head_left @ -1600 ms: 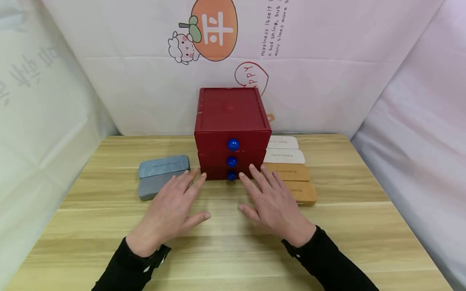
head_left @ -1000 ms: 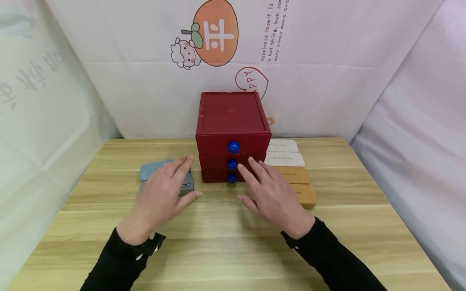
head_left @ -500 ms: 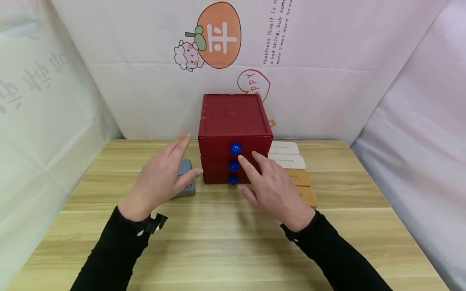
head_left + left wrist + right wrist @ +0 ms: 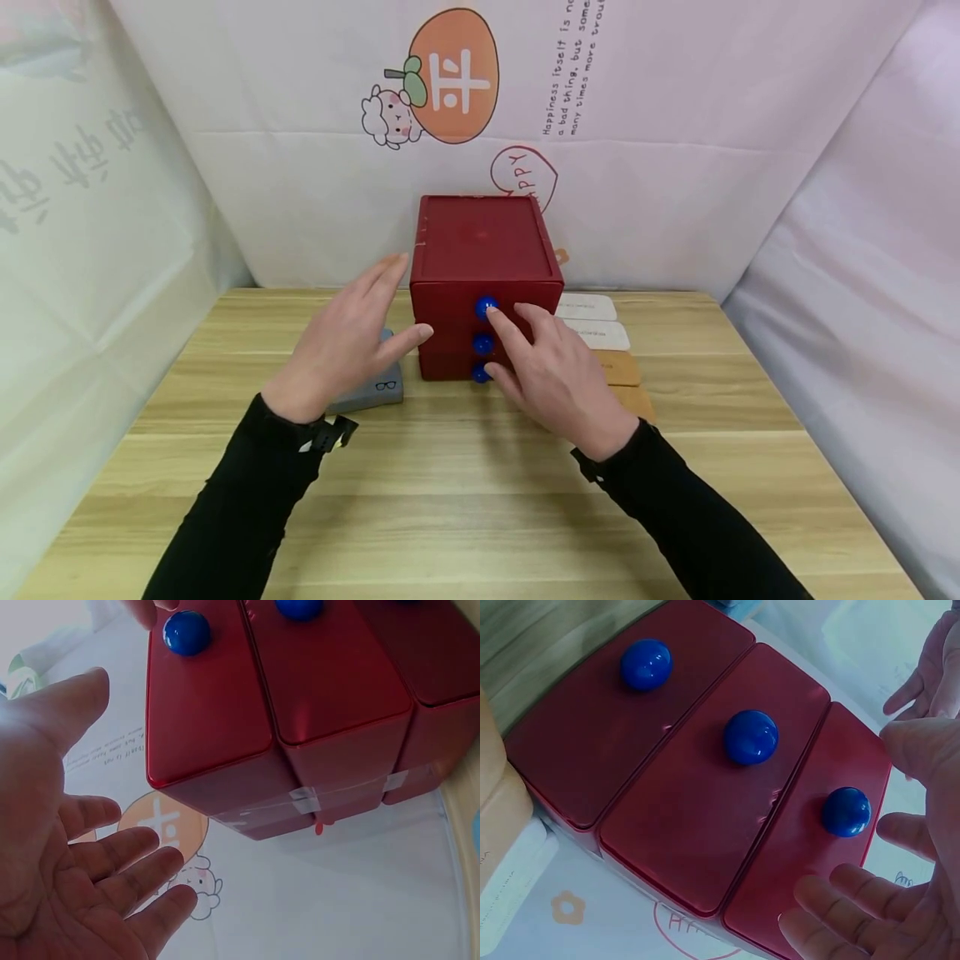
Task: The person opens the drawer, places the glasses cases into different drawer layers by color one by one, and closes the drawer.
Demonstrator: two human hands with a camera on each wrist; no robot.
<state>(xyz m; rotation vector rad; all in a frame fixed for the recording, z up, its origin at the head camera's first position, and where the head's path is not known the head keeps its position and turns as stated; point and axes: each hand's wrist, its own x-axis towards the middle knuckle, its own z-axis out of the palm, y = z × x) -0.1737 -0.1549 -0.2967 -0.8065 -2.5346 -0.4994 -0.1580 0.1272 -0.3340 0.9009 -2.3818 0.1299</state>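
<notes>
A dark red three-drawer box point(image 4: 480, 242) stands at the back middle of the table, its drawers closed. Each drawer front carries a round blue knob; the top knob point(image 4: 846, 811) is nearest my right hand. My right hand point(image 4: 564, 379) is in front of the box with fingers spread, the index fingertip close to the top knob; in the right wrist view, thumb and fingers stand apart from it. My left hand point(image 4: 341, 342) hovers beside the box's left side, palm toward it, fingers extended and holding nothing. In the left wrist view a gap shows between that hand and the box.
Left of the box lies a grey glasses case point(image 4: 378, 392), partly under my left hand, with a blue case mostly hidden behind. To the right lie two white cases point(image 4: 600, 335) and two tan cases point(image 4: 618, 367), partly covered by my right hand. White printed cloth point(image 4: 300, 183) hangs behind.
My left hand has risen from over the grey and blue cases to the box's left side. My right hand has moved up the drawer fronts to the top knob.
</notes>
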